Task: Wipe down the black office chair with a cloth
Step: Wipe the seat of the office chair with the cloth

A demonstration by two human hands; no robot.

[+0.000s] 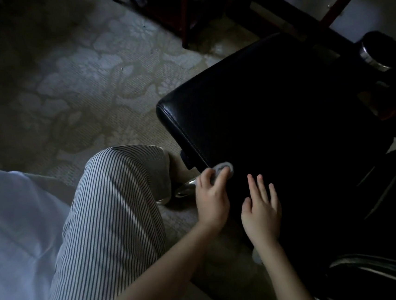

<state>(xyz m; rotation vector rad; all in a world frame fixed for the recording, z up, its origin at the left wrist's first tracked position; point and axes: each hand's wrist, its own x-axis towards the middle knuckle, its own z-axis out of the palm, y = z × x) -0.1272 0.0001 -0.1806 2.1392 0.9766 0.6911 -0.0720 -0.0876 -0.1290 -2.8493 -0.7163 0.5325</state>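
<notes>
Lacking light, black office chair seat (273, 118) is barely resolved. Half covered, pale cloth (224, 166) is pinched by left hand (211, 199); right hand (262, 210) is laid flat, fingers spread.

Head view — steeply downward, close above chair (274, 123)

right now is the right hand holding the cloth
No, the right hand lies flat, fingers spread, on the black chair seat, while the left hand grips the pale cloth.

Office chair (274, 123) on patterned carpet (77, 89)
</notes>
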